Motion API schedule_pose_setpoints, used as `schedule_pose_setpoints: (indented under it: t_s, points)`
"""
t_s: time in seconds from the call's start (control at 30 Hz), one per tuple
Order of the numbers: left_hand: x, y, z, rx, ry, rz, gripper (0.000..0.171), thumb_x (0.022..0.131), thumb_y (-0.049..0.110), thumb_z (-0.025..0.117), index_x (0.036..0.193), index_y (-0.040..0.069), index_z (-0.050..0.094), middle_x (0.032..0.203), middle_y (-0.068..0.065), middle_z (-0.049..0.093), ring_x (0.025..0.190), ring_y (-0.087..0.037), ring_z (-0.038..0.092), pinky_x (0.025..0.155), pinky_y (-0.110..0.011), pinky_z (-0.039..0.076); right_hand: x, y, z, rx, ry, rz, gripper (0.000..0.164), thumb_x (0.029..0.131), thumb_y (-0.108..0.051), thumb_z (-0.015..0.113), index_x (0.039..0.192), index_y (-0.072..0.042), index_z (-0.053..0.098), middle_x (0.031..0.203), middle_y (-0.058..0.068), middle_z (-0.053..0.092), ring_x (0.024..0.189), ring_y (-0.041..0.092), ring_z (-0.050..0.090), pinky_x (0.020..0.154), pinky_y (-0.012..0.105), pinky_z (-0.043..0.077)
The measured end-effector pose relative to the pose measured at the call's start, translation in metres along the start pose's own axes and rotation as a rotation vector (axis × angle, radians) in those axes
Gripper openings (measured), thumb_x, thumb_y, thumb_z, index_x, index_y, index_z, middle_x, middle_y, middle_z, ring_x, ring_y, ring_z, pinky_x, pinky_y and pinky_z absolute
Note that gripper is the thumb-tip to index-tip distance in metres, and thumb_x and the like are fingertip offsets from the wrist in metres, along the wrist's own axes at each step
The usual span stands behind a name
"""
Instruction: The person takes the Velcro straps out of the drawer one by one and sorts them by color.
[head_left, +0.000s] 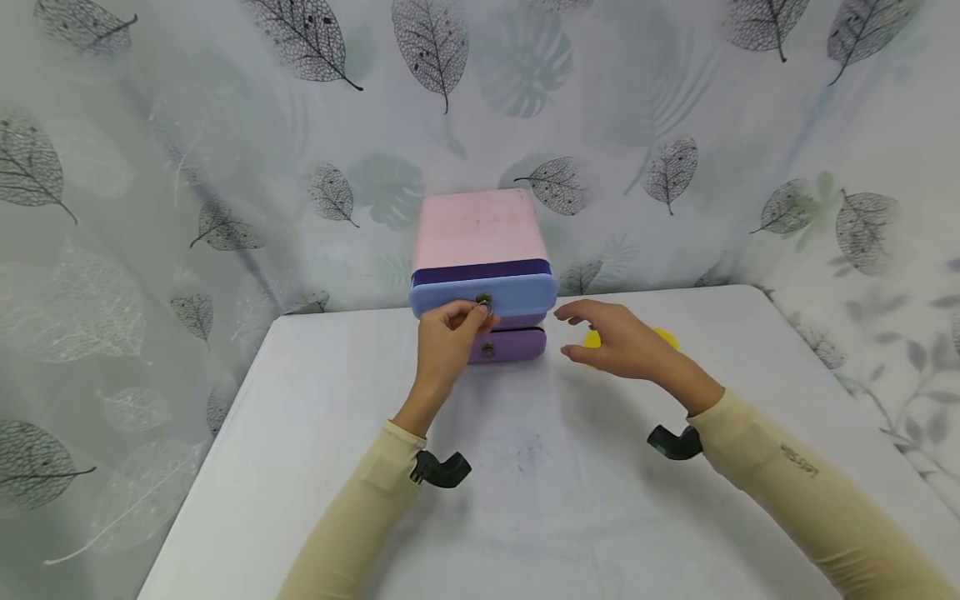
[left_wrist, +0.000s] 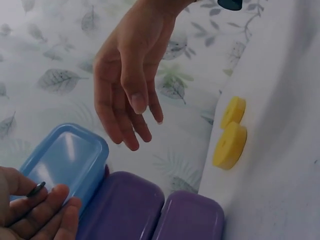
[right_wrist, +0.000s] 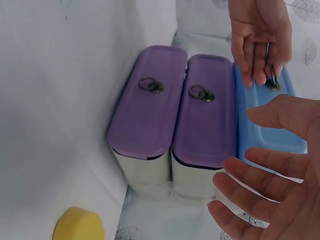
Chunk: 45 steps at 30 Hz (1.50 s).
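A small chest of drawers [head_left: 480, 229] with a pink top stands at the back of the table. Its top drawer [head_left: 517, 293] has a blue front and is pulled out a little. My left hand [head_left: 448, 342] pinches the ring pull [right_wrist: 273, 80] of that drawer between thumb and fingers. To the right of the chest my right hand [head_left: 611, 337] hovers with spread, loosely bent fingers, holding nothing. Below the blue front are two purple drawers, the middle one [right_wrist: 207, 110] and the lowest one [right_wrist: 150, 100], each with a ring pull.
Two yellow round pieces [left_wrist: 231, 145] lie on the white table [head_left: 525, 500] right of the chest, partly hidden by my right hand in the head view. A leaf-patterned backdrop [head_left: 480, 117] rises behind the table.
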<state>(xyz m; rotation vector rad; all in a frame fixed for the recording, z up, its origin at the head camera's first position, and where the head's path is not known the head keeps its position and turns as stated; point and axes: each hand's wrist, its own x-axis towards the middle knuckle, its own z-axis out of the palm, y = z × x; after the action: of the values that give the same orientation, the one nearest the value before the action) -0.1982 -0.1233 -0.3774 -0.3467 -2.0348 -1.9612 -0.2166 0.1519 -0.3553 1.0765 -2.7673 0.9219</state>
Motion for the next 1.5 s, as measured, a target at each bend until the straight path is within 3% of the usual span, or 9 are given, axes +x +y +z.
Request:
schedule_pose_setpoints:
  t_s: [0.3, 0.57, 0.9, 1.1, 1.33, 1.5]
  points:
    - [0.018, -0.007, 0.004, -0.038, 0.022, -0.003, 0.017, 0.102, 0.010, 0.068, 0.099, -0.004, 0.076, 0.090, -0.012, 0.077, 0.095, -0.044, 0.073, 0.087, -0.045, 0.060, 0.005, -0.004, 0.009, 0.033, -0.017, -0.002, 0.050, 0.093, -0.013, 0.078, 0.138, 0.000, 0.060, 0.132, 0.014, 0.066, 0.119, 0.034, 0.062, 0.099, 0.054, 0.051]
    - [0.029, -0.011, 0.004, -0.033, 0.040, -0.007, 0.017, 0.102, 0.010, 0.067, 0.101, -0.005, 0.076, 0.090, -0.014, 0.077, 0.093, -0.043, 0.074, 0.085, -0.042, 0.060, 0.009, -0.003, 0.015, 0.053, -0.015, -0.032, 0.053, 0.092, -0.011, 0.079, 0.139, 0.003, 0.059, 0.133, 0.017, 0.065, 0.119, 0.036, 0.063, 0.097, 0.054, 0.052]
    - [0.037, -0.013, 0.003, -0.054, 0.047, -0.039, 0.018, 0.102, 0.010, 0.068, 0.102, -0.007, 0.075, 0.092, -0.015, 0.077, 0.093, -0.039, 0.075, 0.085, -0.040, 0.061, 0.016, -0.002, 0.025, 0.086, -0.018, -0.058, 0.049, 0.092, -0.010, 0.078, 0.137, 0.000, 0.061, 0.131, 0.015, 0.066, 0.118, 0.033, 0.063, 0.095, 0.055, 0.053]
    - [0.036, -0.013, 0.001, -0.066, 0.039, -0.065, 0.019, 0.102, 0.009, 0.067, 0.103, -0.008, 0.074, 0.094, -0.019, 0.076, 0.096, -0.043, 0.073, 0.084, -0.038, 0.061, 0.018, -0.005, 0.028, 0.086, -0.032, -0.055, 0.049, 0.092, -0.010, 0.078, 0.137, 0.001, 0.060, 0.131, 0.016, 0.066, 0.118, 0.033, 0.063, 0.095, 0.055, 0.054]
    - [0.027, -0.022, -0.006, 0.109, 0.057, -0.081, 0.021, 0.101, 0.017, 0.070, 0.101, -0.001, 0.079, 0.088, -0.012, 0.078, 0.088, -0.035, 0.076, 0.083, -0.041, 0.061, 0.018, -0.007, 0.029, 0.094, -0.041, -0.046, 0.049, 0.092, -0.009, 0.077, 0.137, 0.001, 0.060, 0.130, 0.016, 0.067, 0.117, 0.036, 0.063, 0.095, 0.055, 0.053]
    - [0.019, -0.037, -0.010, 0.326, 0.085, -0.098, 0.021, 0.098, 0.018, 0.069, 0.094, 0.001, 0.081, 0.083, -0.006, 0.077, 0.080, -0.021, 0.075, 0.074, -0.033, 0.059, 0.019, -0.006, 0.030, 0.094, -0.045, -0.044, 0.049, 0.092, -0.009, 0.076, 0.137, 0.003, 0.060, 0.131, 0.017, 0.066, 0.117, 0.037, 0.063, 0.095, 0.055, 0.054]
